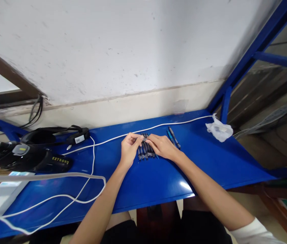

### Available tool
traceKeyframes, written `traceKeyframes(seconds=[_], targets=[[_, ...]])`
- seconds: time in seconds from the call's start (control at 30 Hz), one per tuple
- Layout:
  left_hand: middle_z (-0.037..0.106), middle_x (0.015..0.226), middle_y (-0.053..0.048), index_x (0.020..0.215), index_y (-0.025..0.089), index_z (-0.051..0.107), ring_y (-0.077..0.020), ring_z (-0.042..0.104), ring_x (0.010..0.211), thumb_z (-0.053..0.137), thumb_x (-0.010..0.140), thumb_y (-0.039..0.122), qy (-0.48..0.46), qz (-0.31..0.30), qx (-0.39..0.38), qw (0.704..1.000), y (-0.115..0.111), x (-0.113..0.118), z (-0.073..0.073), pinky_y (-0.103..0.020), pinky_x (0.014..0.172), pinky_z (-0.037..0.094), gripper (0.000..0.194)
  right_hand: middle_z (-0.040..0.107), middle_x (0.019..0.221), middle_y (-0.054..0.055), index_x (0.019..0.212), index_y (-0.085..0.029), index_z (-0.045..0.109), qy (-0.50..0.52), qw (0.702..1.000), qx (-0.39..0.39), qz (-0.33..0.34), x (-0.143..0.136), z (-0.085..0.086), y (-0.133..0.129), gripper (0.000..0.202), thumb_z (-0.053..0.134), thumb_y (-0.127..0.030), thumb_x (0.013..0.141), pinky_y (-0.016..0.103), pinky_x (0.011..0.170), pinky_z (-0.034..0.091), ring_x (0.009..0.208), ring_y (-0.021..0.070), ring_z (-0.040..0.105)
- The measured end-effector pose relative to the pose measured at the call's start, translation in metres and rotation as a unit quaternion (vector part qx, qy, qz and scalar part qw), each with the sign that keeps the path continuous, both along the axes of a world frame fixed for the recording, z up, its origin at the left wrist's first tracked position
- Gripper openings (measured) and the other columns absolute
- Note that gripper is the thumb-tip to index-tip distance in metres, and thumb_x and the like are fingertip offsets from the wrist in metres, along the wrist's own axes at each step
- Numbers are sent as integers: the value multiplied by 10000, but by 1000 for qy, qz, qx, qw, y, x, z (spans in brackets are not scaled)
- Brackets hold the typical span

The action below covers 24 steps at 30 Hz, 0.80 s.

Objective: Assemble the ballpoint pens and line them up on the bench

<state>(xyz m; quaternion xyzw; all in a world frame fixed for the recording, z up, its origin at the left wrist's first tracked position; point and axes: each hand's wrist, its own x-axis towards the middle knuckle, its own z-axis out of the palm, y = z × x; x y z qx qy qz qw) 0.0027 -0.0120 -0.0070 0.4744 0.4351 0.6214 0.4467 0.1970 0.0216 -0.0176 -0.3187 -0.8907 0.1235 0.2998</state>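
Observation:
My left hand and my right hand meet over the middle of the blue table, fingers pinched at both ends of a thin greyish pen. Most of that pen is hidden by the fingers. Right beneath them lies a row of several dark pens with clear tips, side by side on the tabletop. To the right of my right hand, apart from the row, a blue pen rests beside a dark grey pen.
A white cable runs along the back of the blue table and loops at left. A crumpled plastic bag lies at right. At left are a black bottle-like object, a black strap device and a white box.

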Motion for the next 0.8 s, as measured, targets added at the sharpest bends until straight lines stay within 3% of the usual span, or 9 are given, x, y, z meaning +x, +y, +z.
traceKeyframes(seconds=[0.07,0.13,0.27,0.47,0.63,0.8], targets=[[801,1174,-94,1093,223,775,-192,739,959,842,908,375,-28,-53,8,998,-2,0,4,-321,862,578,248,715,965,56,1061,-215,590,10,1000,-6,3,1,-1,1,300,365,-370,1185,305,691,359,772,181,635],[788,1269,-128,1172,222,791,-250,750,1103,836,913,376,-40,-79,9,996,-3,1,7,-370,945,591,305,722,972,60,1092,-216,586,17,1000,-10,3,1,-2,1,280,367,-364,1183,306,702,377,788,188,647],[837,1082,-123,976,189,824,-223,780,929,868,880,345,-33,-37,6,999,-3,0,6,-348,878,611,189,717,948,59,1055,-214,581,14,1000,-11,1,0,-1,0,296,371,-378,1182,306,703,386,780,188,647],[845,969,-104,923,174,807,-188,772,800,908,829,323,-21,47,3,999,-3,2,3,-301,756,607,203,710,966,64,1058,-210,597,9,1000,-1,8,-3,0,0,308,365,-370,1184,302,699,383,786,184,644],[833,899,-91,896,173,795,-202,771,784,926,799,352,-5,66,-3,998,-4,2,3,-310,727,597,241,707,957,63,1063,-205,613,7,1000,11,7,-2,2,-1,325,359,-369,1185,301,689,382,766,177,635],[791,804,-53,854,177,771,-152,697,668,928,796,383,13,81,-11,997,-3,2,3,-286,688,555,266,703,933,61,1051,-203,621,14,1000,17,9,-3,4,-2,342,359,-378,1186,301,678,373,754,176,626]])
